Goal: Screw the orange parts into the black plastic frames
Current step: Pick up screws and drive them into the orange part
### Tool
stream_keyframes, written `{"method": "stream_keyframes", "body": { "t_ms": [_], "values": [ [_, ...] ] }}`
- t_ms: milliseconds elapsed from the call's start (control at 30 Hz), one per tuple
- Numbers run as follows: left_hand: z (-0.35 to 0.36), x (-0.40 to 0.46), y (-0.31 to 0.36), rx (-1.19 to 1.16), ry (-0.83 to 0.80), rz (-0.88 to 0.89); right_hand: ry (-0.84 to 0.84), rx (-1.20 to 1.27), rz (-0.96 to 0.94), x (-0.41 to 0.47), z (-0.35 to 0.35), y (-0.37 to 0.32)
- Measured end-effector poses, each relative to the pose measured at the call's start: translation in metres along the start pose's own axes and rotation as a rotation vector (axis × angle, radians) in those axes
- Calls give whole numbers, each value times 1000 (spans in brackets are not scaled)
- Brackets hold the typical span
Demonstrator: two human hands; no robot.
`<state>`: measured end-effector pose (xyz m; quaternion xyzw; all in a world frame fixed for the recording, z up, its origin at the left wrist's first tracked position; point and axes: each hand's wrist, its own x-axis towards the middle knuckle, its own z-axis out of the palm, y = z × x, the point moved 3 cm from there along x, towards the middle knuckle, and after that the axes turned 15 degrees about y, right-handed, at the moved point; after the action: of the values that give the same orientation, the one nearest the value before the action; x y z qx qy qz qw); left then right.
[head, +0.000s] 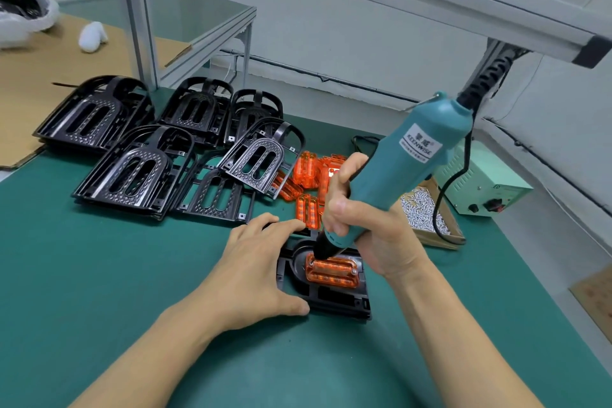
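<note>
A black plastic frame point(334, 298) is laid flat on the green counter point(99, 275), near its front edge. An orange part point(332, 272) is seated in the frame's recess. The frame's left edge is pressed down by the left hand point(255, 262), whose grip is spread, fingers straight over the frame's far corner and thumb against its near edge. A teal electric screwdriver point(397, 172) is gripped by the right hand point(364, 225), fingers wrapped round its lower barrel; it is tilted, and its black tip is set on the orange part's upper left corner. The orange part thus lies just below the right grip and just right of the left one. Further back, loose orange parts point(308, 172) are heaped beside stacked black frames point(139, 169). A box of screws point(424, 209) is seen to the right.
</note>
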<state>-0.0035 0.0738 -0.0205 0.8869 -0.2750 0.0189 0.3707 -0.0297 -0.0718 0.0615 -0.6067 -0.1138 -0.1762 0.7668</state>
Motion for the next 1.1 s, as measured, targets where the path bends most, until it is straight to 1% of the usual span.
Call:
{"method": "stream_keyframes", "body": {
  "t_ms": [100, 300, 433, 533, 600, 667, 767, 833, 900, 1000, 1100],
  "values": [
    [0, 0, -1, 9, 2, 0, 15, 1, 8, -1, -1, -1],
    [1, 0, -3, 1, 14, -6, 102, 9, 17, 4, -5, 0],
    [1, 0, -3, 11, 7, -3, 80, -22, -8, 10, 2, 3],
    [1, 1, -3, 18, 5, -6, 39, -21, 8, 12, 5, 3],
    [1, 1, -4, 37, 9, 1, 42, -10, 6, 10, 3, 1],
    [1, 0, -5, 38, 13, -1, 123, 26, -8, 6, -1, -3],
    [1, -1, -4, 15, 12, -5, 330, 146, -36, 0, -17, -15],
    [0, -2, -3, 18, 10, 0, 428, 162, -55, -4, -29, -26],
    [-1, -2, -2, 11, 14, 17, 499, 101, -51, -8, -42, -33],
    [-5, -3, 3, 27, 9, 119, 578, 2, -8, -17, -59, -36],
    [-11, -3, 3, 58, 18, 133, 621, -94, 44, -24, -77, -37]
  ]
}}
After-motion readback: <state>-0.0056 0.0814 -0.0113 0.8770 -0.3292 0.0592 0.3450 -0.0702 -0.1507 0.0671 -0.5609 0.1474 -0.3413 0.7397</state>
